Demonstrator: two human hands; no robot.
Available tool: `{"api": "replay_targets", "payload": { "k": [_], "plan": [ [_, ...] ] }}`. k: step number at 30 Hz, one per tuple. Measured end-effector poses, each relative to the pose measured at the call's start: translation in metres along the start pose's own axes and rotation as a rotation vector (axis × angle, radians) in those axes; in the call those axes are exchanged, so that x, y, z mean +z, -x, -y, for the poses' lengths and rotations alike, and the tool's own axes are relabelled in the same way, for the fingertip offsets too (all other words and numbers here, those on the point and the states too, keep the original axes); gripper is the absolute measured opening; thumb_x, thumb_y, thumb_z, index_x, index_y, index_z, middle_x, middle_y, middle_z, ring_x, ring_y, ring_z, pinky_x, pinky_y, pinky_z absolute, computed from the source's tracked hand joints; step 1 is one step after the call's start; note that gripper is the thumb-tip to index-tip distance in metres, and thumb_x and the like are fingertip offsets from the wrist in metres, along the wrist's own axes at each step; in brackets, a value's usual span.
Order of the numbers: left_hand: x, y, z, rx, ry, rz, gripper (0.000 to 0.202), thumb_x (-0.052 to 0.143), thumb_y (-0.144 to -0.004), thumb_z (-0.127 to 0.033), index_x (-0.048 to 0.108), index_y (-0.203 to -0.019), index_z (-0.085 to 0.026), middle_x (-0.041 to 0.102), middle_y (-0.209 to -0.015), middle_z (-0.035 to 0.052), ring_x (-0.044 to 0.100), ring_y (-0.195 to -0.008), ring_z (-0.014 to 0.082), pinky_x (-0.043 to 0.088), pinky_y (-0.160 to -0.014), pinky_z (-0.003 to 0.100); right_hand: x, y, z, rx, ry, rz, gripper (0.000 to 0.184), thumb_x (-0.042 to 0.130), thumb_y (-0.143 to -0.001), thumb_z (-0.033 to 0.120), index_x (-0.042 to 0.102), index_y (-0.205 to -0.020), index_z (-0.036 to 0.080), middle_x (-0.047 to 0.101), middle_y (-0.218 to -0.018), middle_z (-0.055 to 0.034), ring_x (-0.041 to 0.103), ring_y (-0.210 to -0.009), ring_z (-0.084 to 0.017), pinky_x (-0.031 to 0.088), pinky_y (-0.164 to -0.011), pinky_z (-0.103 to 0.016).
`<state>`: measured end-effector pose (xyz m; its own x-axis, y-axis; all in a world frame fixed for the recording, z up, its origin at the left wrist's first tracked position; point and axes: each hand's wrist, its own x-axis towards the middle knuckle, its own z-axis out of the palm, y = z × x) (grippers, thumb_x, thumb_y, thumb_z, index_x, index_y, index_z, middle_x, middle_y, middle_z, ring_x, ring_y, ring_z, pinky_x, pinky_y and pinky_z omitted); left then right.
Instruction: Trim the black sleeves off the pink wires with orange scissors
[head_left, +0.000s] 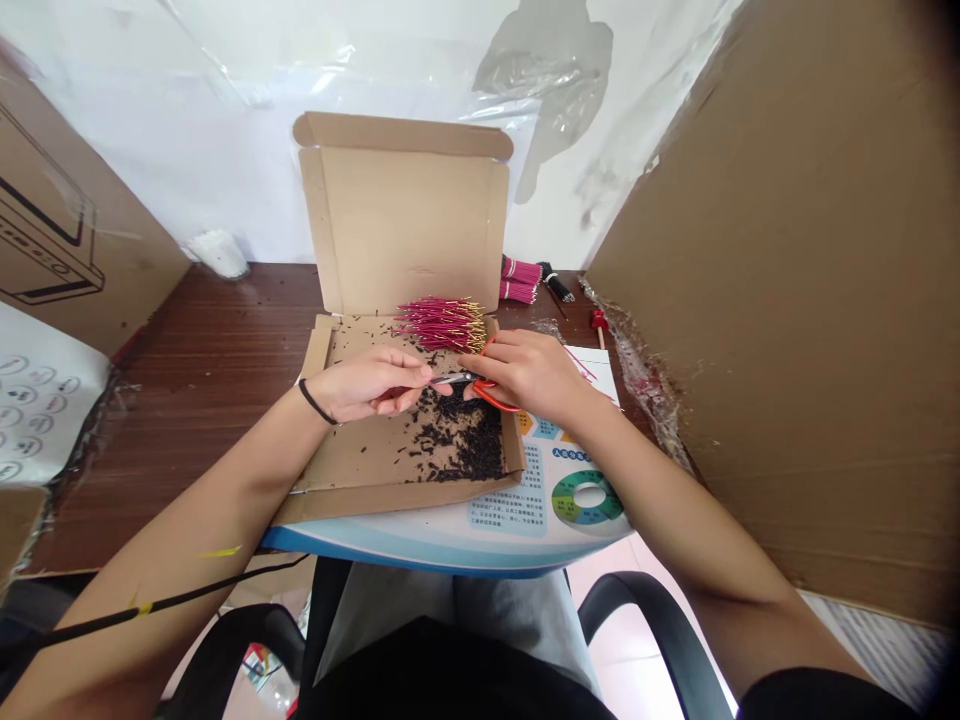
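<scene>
My left hand hovers over an open cardboard box, its fingers curled close to the scissor tips. Anything pinched there is hidden. My right hand is shut on small orange-handled scissors, whose steel blades point left toward my left fingertips. A bundle of magenta wires with gold-coloured ends lies on the box's lower flap, just beyond my hands. Black wire snippets lie heaped on the cardboard below them.
Behind the box stand more magenta wire bundles and black wires. A small red-handled tool lies at the right. A printed sheet lies under the box on the brown wooden table. Cardboard panels flank the table.
</scene>
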<state>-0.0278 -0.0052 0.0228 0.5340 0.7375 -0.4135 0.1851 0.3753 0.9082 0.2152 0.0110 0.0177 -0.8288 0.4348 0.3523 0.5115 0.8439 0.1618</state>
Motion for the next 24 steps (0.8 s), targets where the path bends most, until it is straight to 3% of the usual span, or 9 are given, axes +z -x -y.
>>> {"api": "replay_targets", "payload": {
  "k": [8,13,18,24],
  "plan": [
    [0.0001,0.0027,-0.004,-0.028,-0.028,0.037,0.021,0.072,-0.08,-0.033,0.077,-0.075,-0.013,0.051,-0.043,0.0006,0.034,-0.033,0.003,0.023,-0.032,0.015,-0.0019,-0.0011,0.0042,0.021,-0.056,0.039,0.039,0.043,-0.099,0.049,0.07,-0.113,0.023,0.064,-0.072,-0.0033,0.055,-0.073,-0.018,0.035,-0.062,-0.033],
    [0.0011,0.0023,-0.004,-0.01,-0.045,0.059,0.026,0.073,-0.079,-0.036,0.072,-0.064,-0.014,0.054,-0.045,0.0017,0.035,-0.034,0.0031,0.026,-0.033,0.015,-0.0026,-0.0011,0.0057,0.012,-0.062,0.042,0.042,0.044,-0.099,0.05,0.07,-0.112,0.021,0.064,-0.071,-0.0041,0.054,-0.07,-0.018,0.033,-0.061,-0.033],
    [0.0018,0.0017,-0.0032,-0.005,-0.04,0.078,0.024,0.074,-0.078,-0.035,0.071,-0.066,-0.014,0.052,-0.044,0.0,0.034,-0.035,0.0028,0.028,-0.035,0.015,-0.0016,0.0001,0.005,0.017,-0.066,0.053,0.044,0.041,-0.099,0.052,0.07,-0.111,0.022,0.064,-0.07,-0.0039,0.053,-0.066,-0.016,0.03,-0.056,-0.033],
    [0.0027,0.0006,-0.0032,-0.002,-0.007,0.066,0.033,0.078,-0.072,-0.042,0.065,-0.057,-0.016,0.051,-0.044,-0.0002,0.032,-0.035,0.0031,0.024,-0.033,0.016,-0.0003,0.0013,0.0056,0.066,-0.18,0.046,0.043,0.045,-0.097,0.053,0.07,-0.112,0.021,0.063,-0.068,-0.004,0.053,-0.064,-0.016,0.031,-0.056,-0.033]
  ]
}}
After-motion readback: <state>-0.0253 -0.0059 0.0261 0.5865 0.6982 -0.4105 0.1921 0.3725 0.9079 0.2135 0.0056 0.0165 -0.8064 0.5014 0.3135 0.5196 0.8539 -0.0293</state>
